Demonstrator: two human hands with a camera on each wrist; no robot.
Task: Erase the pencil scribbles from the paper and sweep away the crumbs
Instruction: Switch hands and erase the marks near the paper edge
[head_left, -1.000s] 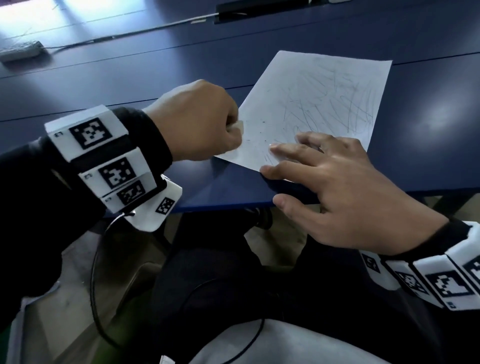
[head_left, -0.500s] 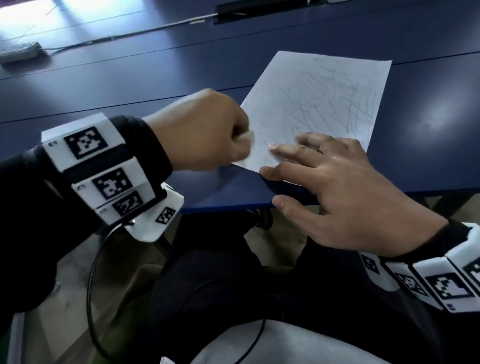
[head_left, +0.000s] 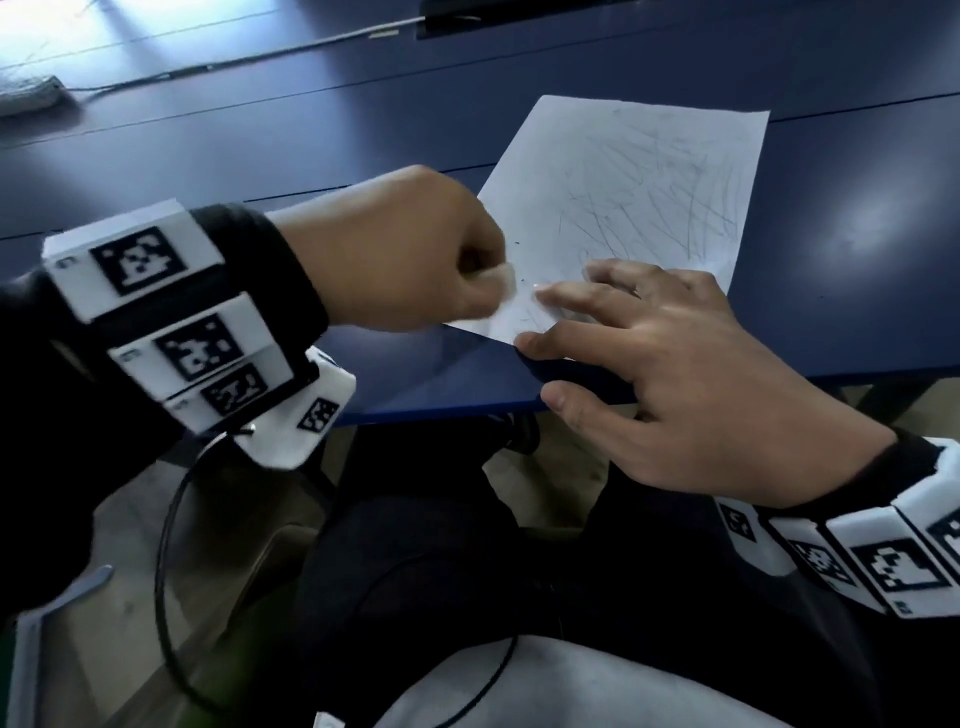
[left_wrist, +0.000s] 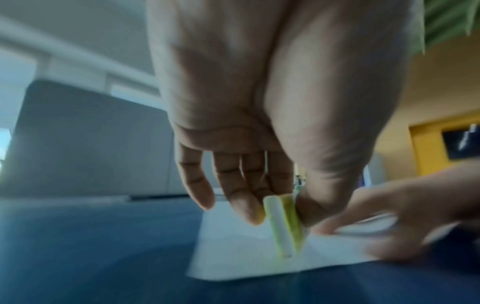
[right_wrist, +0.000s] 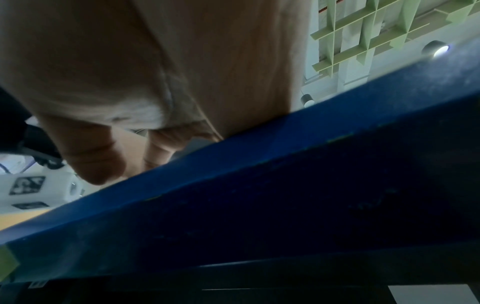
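Eraser (left_wrist: 284, 224) between curled left fingers (left_wrist: 244, 205)

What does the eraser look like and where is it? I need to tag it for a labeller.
On the blue table, find the scribbled paper. At its near corner the left hand pinches the eraser, a thin white-and-yellow slab standing on edge.

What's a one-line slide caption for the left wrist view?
Left hand pinches a yellow-and-white eraser on edge against the paper while right-hand fingers pin the sheet on the blue table.
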